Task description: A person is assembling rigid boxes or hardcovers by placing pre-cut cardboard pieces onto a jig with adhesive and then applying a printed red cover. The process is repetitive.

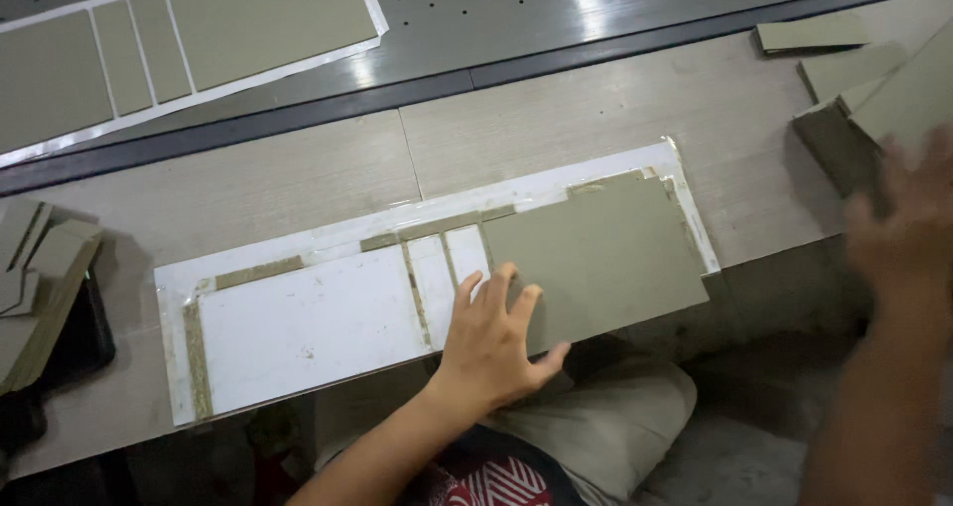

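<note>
board panel (606, 253) on sheet (298, 332), stack (35, 288) perhaps left

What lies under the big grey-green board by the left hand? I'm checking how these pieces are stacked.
The grey-green board lies on a white backing sheet, whose white edge shows above and right of it. The left hand presses its lower-left corner. Whatever is directly beneath the board is covered.

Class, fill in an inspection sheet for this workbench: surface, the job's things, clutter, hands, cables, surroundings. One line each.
Surface: pale wood-grain bench; dark perforated table behind it.
Job's things: white backing sheet with one large grey-green board panel still on it, overhanging the bench edge.
Clutter: stacks of grey-green board pieces at left and right; another cut sheet on the dark table.
Hands: left hand flat on the panel, open; right hand blurred near the right stack.
Cables: nothing seen.
Surroundings: person's lap below the bench.
</note>
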